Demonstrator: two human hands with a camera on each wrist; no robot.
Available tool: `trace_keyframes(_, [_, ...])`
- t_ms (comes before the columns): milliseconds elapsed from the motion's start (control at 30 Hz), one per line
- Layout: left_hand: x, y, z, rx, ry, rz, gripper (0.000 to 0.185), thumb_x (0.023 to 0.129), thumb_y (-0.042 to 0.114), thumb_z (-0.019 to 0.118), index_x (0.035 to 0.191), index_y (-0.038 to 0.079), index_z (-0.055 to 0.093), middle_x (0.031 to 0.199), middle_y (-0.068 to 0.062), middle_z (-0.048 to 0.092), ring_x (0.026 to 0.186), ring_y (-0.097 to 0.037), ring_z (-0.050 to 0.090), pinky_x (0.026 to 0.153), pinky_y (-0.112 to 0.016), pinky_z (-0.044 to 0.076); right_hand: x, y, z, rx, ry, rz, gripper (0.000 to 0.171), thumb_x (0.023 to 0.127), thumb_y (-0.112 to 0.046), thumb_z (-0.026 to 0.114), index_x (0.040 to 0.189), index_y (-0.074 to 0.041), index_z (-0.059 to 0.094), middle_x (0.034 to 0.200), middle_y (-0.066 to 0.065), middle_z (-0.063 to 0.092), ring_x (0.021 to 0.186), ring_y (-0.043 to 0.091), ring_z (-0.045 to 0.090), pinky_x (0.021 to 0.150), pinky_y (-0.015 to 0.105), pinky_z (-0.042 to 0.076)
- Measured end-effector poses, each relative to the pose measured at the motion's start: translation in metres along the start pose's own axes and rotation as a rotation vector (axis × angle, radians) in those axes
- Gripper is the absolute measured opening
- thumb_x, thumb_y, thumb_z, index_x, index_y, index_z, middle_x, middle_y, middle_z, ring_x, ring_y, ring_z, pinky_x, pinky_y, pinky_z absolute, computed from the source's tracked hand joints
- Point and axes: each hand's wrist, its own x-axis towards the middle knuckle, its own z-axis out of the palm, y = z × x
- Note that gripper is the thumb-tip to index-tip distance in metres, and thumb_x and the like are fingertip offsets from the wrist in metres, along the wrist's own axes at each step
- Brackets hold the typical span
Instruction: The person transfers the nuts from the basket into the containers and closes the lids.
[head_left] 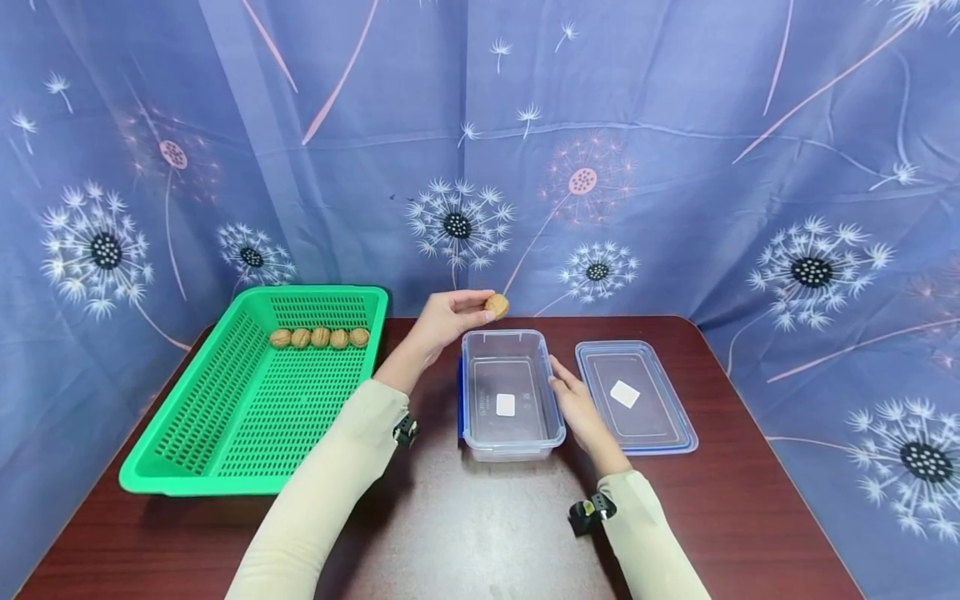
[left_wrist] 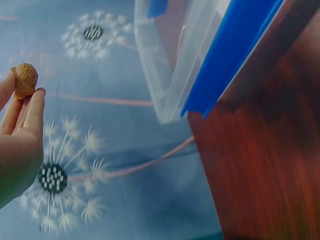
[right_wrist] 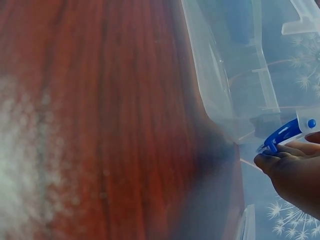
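While the dark red wooden surface (head_left: 465, 533) carries everything here, the far-left item is a green perforated plastic basket (head_left: 225, 417), with a row of five brown walnuts (head_left: 319, 337) lying along its far wall.

To the right of the basket, the left hand (head_left: 442, 321) is raised off the surface, forearm stretched forward in a cream sleeve, pinching a single round brown walnut (head_left: 496, 306) between thumb and fingertips — the left wrist view shows the nut (left_wrist: 24, 80) perched at the very tips of the fingers (left_wrist: 30, 112). This nut sits just above the far rim of the clear rectangular plastic container (head_left: 510, 392), so the box's open mouth lies directly below and slightly nearer than the nut. The container's long axis runs near to far, and it looks empty apart from a white label on its floor.

The right hand (head_left: 577, 408) rests flat against the container's right wall, fingers straight and together, touching rather than gripping.

Further right, apart from the box, lies the clear flat lid with a blue rim (head_left: 633, 396), parallel to the container.
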Motion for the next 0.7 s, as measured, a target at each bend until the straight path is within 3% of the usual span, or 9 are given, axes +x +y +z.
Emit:
trace_keyframes(233, [-0.008,-0.013,0.022,0.046,-0.067,-0.033,0.039,0.084,0.013,0.075,0.123,0.009,0.067,0.116,-0.008,0.069,0.107,-0.018,0.065,0.090,-0.031,0.053,-0.001,-0.003,0.000,0.015,-0.008,0.015,0.048,0.103,-0.009,0.037,0.149,0.000,0.030,0.155,0.014,0.027,0.144,0.030,0.019,0.117,0.045,0.016])
trace_keyframes(500, [-0.019,-0.037,0.043,0.008,-0.168,-0.002,0.037,0.084,0.004,0.073,0.121,0.001,0.066,0.115,-0.014,0.068,0.104,-0.021,0.066,0.087,-0.029,0.054,-0.007,-0.018,-0.001,0.063,-0.029,0.043,0.048,0.102,-0.005,0.037,0.148,0.004,0.028,0.154,0.019,0.025,0.143,0.034,0.019,0.117,0.048,0.015])
trace_keyframes(700, [-0.028,-0.056,0.053,-0.017,-0.226,-0.014,0.037,0.086,-0.002,0.070,0.121,-0.007,0.063,0.114,-0.021,0.066,0.104,-0.023,0.066,0.086,-0.029,0.055,-0.003,-0.006,-0.001,0.020,-0.020,0.017,0.048,0.103,-0.011,0.037,0.149,-0.001,0.030,0.155,0.015,0.028,0.143,0.032,0.022,0.117,0.047,0.018])
